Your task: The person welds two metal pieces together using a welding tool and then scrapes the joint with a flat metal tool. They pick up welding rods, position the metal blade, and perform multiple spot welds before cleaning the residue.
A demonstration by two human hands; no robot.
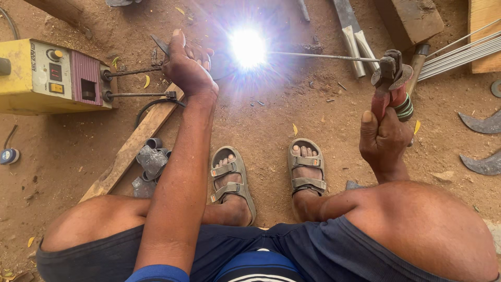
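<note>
The right hand (383, 138) grips one electrode holder (390, 78), its single rod (323, 56) reaching the bright arc (248, 48) beside the left hand (187, 65), which clutches one metal piece (159, 44).

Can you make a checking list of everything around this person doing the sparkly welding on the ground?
Surface: bare dirt ground.
Job's things: electrode holder with welding rod; bright arc.
Clutter: wooden plank, metal scraps, curved blades, bundle of rods.
Hands: left hand grips a metal piece; right hand grips the holder.
Cables: leads plugged into the yellow welding machine.
Surroundings: sandals, timber block.
</note>
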